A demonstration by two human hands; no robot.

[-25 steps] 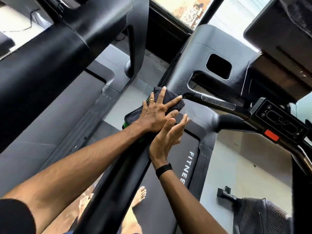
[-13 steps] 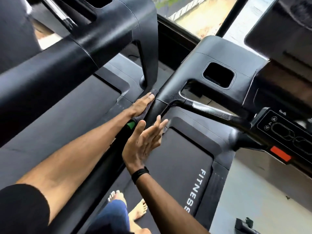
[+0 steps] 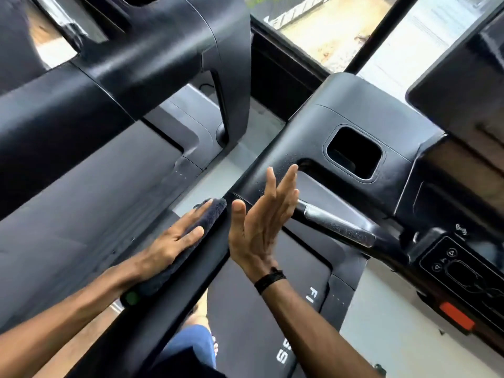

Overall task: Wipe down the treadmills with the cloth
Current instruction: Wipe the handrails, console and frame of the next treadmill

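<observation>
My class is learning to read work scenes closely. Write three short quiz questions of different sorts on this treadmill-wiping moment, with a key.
1. True or false: the left hand presses the cloth flat against the handrail.
2. The right hand is: A) gripping the silver handle; B) open, holding nothing; C) holding the cloth.
3. Fill in: the button on the console at right is coloured ____.

Key: 1 true; 2 B; 3 orange-red.

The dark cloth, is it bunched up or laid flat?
Laid flat: the dark fluffy cloth stretches along the black handrail under the left hand.
</observation>
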